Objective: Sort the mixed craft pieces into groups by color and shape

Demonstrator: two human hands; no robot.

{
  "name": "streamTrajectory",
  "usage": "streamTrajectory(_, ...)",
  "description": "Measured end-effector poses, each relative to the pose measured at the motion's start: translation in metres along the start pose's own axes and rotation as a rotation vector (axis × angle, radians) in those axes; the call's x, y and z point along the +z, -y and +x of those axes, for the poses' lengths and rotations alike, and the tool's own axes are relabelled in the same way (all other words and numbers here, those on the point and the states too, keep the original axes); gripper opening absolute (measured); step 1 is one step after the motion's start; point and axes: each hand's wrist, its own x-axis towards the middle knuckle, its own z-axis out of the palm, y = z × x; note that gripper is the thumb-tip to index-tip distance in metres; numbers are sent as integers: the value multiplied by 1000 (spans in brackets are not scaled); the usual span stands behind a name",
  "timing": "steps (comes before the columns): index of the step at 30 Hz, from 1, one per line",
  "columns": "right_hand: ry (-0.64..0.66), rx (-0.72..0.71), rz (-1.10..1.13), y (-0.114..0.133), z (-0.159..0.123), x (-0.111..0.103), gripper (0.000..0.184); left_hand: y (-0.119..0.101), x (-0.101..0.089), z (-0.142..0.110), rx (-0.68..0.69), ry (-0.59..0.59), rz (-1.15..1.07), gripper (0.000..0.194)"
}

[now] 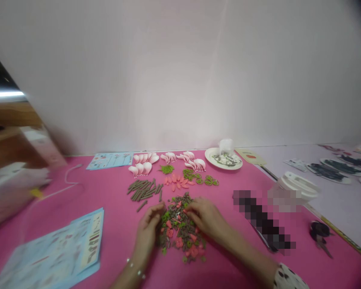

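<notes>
Printing covers the stacked pale-blue sheets [57, 253] at the near left of the pink bench [117, 196], with pictures of parts in a cream panel along their right side; the lettering is too blurred to read. Another pale-blue printed sheet [110, 161] lies by the wall [168, 80], showing what look like branching sprigs, its text likewise too small to make out. A yellowish card [251, 157] with a red mark lies beside the white plate [208, 159] at the back.

The mixed pile of small brown, green and coral pieces [182, 230] sits at the near middle, between the two hands. The left hand [150, 224] touches its left edge, fingers curled narrow toward the thumb; whether it grips a piece I cannot tell. The right hand [204, 218] reaches into the upper right side, fingertips close together by a coral piece, its grip also uncertain.

Just beyond lie brown sticks [142, 189], coral petals [177, 182] and green curled pieces [192, 176], leaving little room ahead of the fingers. Wider pink stretches run from the left hand to the stacked sheets, and from the right forearm to a dark pixelated object [263, 220]. The bench's right edge passes beneath a white-lidded container [301, 186].
</notes>
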Motion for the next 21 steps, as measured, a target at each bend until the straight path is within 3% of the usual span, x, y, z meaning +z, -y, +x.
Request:
streamTrajectory(7, 111, -74, 94, 23, -29, -4, 20, -14, 0, -2, 47, -62, 73, 27)
streamTrajectory(11, -8, -33, 174, 11, -31, 6, 18, -25, 0, -7, 101, -25, 203, 21)
streamTrajectory(14, -76, 47, 205, -4, -31, 8, 16, -36, 2, -14, 282, 173, 594, 10)
streamTrajectory(17, -4, 45, 229, -11, -34, 0, 14, -46, 5, -22, 433, 416, 983, 9)
streamTrajectory(21, 99, -43, 220, -6, -39, -9, 9, -48, 8, -28, 445, 555, 1148, 8)
